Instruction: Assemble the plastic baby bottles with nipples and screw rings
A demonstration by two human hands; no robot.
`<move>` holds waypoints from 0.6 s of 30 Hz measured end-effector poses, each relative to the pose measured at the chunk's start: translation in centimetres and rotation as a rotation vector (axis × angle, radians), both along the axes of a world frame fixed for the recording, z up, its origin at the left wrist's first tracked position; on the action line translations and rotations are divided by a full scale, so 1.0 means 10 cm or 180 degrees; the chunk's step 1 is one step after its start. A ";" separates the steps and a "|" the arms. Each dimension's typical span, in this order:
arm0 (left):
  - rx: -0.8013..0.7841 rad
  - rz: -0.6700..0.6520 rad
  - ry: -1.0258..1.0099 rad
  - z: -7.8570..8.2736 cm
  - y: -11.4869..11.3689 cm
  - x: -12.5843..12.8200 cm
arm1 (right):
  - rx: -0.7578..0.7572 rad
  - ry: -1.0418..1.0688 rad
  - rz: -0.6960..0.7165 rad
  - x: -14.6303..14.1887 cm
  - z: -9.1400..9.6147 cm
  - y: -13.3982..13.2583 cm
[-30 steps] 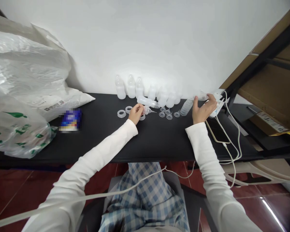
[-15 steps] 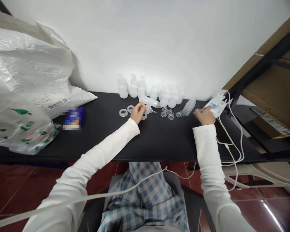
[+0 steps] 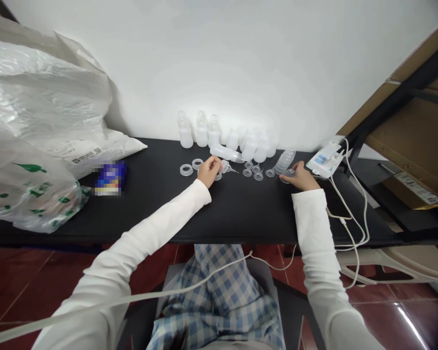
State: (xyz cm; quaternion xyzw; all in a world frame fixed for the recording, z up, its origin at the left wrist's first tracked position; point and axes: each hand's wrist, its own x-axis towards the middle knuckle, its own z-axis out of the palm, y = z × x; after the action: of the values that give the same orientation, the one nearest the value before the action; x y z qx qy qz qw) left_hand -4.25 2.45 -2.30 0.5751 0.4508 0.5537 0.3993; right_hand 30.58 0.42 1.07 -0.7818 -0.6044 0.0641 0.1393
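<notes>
Near the middle of the table, my left hand (image 3: pixel 209 171) pinches a clear bottle teat set in a ring (image 3: pixel 225 166), its thin tip pointing right. A lying bottle (image 3: pixel 224 152) is just behind it. Loose white collar rings (image 3: pixel 186 169) sit to the left of this hand, one partly hidden under it. My right hand (image 3: pixel 302 178) has its fingers closed on a clear plastic cap (image 3: pixel 287 174) low over the table. Right behind that cap leans a stack of clear caps (image 3: pixel 284 161). Between the hands lie several loose clear teats (image 3: pixel 258 176).
White bottles (image 3: pixel 185 133) stand along the wall, some with clear caps. Large plastic bags (image 3: pixel 40 112) and a blue packet (image 3: pixel 110 178) occupy the left. A white box (image 3: pixel 324 159), white cables (image 3: pixel 350 228) and a cardboard box (image 3: pixel 412 180) are at the right.
My right hand has moved left from beside the white box to the cap stack, with a clear cap in its fingers. My left hand stays almost still with the teat and ring.
</notes>
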 end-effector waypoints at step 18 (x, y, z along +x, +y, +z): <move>0.0027 -0.0315 0.0221 -0.10 0.03 0.05 | 0.1816 -0.0289 0.0005 -0.54 -0.10 0.08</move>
State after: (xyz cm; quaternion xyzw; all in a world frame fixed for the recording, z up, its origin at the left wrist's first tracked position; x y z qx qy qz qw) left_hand -3.74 2.76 -3.34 0.6173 0.4330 0.5149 0.4079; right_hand 25.22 1.20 0.09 -0.7126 -0.6042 -0.1435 0.3263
